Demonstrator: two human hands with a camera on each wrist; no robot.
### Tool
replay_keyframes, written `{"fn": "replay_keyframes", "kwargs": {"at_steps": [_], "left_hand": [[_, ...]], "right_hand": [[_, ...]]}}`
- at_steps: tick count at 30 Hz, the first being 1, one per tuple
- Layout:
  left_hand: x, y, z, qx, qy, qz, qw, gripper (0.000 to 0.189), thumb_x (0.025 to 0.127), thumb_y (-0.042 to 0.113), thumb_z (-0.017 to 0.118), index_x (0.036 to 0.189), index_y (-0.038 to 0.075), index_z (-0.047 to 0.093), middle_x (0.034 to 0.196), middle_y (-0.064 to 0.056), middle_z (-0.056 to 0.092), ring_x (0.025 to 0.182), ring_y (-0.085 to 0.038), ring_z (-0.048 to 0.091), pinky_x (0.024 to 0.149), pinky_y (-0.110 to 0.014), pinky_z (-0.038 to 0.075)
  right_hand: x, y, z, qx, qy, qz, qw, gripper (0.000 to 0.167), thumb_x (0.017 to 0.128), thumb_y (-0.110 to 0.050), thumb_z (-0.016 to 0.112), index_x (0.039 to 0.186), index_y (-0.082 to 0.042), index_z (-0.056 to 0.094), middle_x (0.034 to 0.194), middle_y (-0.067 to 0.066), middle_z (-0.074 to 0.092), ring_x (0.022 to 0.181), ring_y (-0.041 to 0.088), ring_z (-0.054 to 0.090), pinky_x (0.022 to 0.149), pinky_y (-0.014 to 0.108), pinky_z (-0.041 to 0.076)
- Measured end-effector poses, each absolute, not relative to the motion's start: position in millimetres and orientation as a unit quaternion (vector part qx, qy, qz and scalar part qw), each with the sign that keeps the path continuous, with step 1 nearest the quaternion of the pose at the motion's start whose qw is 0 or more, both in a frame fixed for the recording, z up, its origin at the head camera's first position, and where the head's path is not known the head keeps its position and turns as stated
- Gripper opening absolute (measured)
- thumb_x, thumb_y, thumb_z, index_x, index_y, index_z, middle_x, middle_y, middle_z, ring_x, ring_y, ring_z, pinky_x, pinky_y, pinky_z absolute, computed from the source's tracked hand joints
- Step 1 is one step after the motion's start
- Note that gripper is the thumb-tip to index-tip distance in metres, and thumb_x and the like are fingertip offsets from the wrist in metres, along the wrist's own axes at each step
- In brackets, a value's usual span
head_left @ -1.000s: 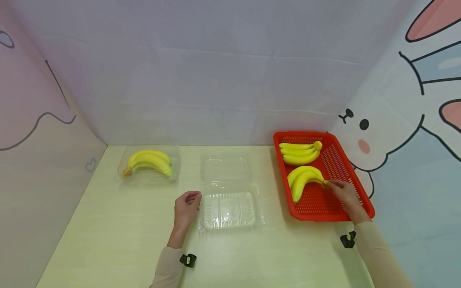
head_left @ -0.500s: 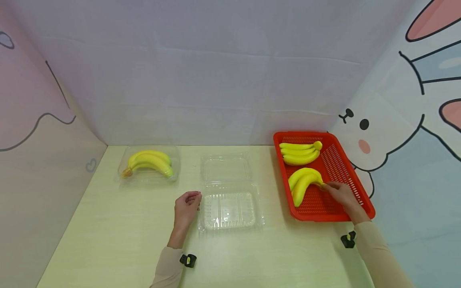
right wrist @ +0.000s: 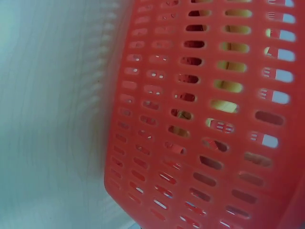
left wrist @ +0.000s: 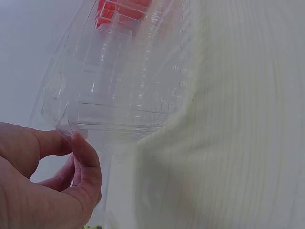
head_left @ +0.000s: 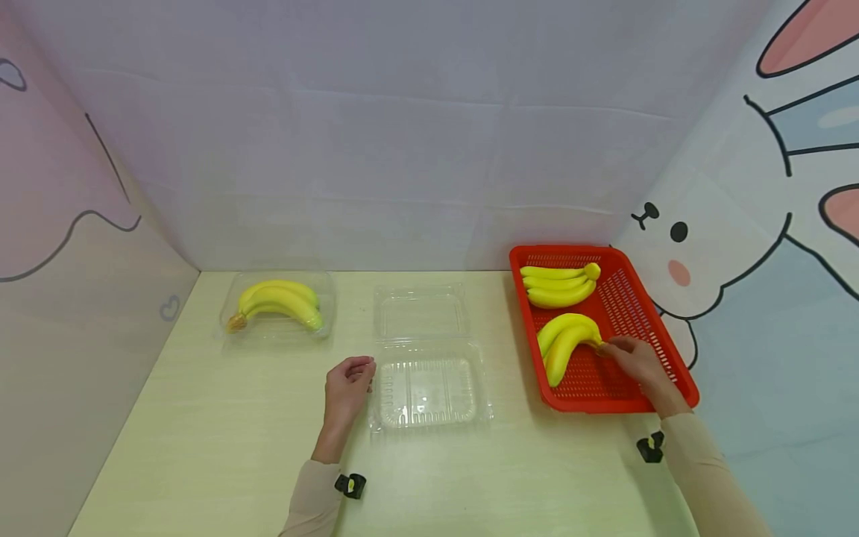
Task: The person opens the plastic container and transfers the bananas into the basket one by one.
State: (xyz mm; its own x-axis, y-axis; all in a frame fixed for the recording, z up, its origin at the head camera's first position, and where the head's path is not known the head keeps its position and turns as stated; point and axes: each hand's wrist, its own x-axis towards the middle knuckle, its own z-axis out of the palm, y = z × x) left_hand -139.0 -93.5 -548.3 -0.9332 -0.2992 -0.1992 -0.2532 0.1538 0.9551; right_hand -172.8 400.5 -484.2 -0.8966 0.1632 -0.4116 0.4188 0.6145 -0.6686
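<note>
My right hand [head_left: 640, 367] reaches into the red plastic basket [head_left: 624, 406] and pinches the stem of a banana bunch [head_left: 567, 335], whose fruit points left and toward me. In the right wrist view the perforated basket wall [right wrist: 195, 95] hides most of that hand, with bits of yellow showing through the slots. My left hand [head_left: 347, 384] is at the left edge of a clear plastic clamshell container [head_left: 429, 391], which lies with its lid folded back. Up close in the left wrist view, thumb and forefinger of the left hand [left wrist: 52, 176] pinch the container's rim corner.
Another banana bunch [head_left: 560, 287] lies at the back of the basket. At the back left stands a closed clear container [head_left: 326, 283] with bananas [head_left: 278, 302] inside. Cloth walls border the pale table [head_left: 221, 432] at the back and sides.
The banana bunch at my right hand has shifted slightly toward me within the basket, and that hand has moved a little left with it. My left hand and the containers stay put.
</note>
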Motion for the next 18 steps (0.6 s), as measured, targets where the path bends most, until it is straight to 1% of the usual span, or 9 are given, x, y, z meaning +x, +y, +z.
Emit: {"fn": "replay_keyframes", "kwargs": {"at_steps": [4,8,11,18], "left_hand": [[-139.3,-93.5,-548.9,0.183,-0.759,-0.625,0.019,0.018,0.099,0.007,0.069,0.112,-0.004,0.071,0.098,-0.015,0.070,0.075,-0.014,0.062,0.060,-0.016,0.053],[-139.2,-93.6,-548.7,0.182,-0.758,-0.626,0.020,0.018,0.098,0.007,0.069,0.112,-0.004,0.072,0.098,-0.015,0.070,0.076,-0.015,0.062,0.060,-0.016,0.053],[-139.1,-93.6,-548.7,0.182,-0.760,-0.624,0.019,0.018,0.099,0.007,0.069,0.112,-0.004,0.072,0.098,-0.015,0.070,0.075,-0.014,0.062,0.060,-0.016,0.053],[-139.5,-93.4,-549.4,0.179,-0.762,-0.622,0.019,0.018,0.099,0.008,0.068,0.113,-0.004,0.071,0.099,-0.016,0.070,0.074,-0.012,0.061,0.060,-0.016,0.053]], "right_hand": [[-172.9,399.8,-484.8,0.163,0.890,-0.404,0.136,0.059,0.110,-0.032,0.047,0.147,0.013,0.039,0.144,0.036,0.043,0.124,0.047,0.043,0.110,0.060,0.039],[-172.8,398.2,-483.4,0.171,0.893,-0.397,0.128,0.059,0.110,-0.032,0.047,0.149,0.011,0.038,0.147,0.035,0.042,0.124,0.047,0.042,0.111,0.060,0.039],[-172.1,396.4,-481.8,0.169,0.895,-0.394,0.122,0.059,0.110,-0.031,0.048,0.149,0.011,0.038,0.147,0.035,0.041,0.125,0.047,0.042,0.111,0.061,0.040],[-171.0,391.0,-476.7,0.151,0.904,-0.388,0.095,0.055,0.110,-0.029,0.047,0.146,0.012,0.042,0.144,0.036,0.045,0.123,0.048,0.045,0.107,0.059,0.044]]}}
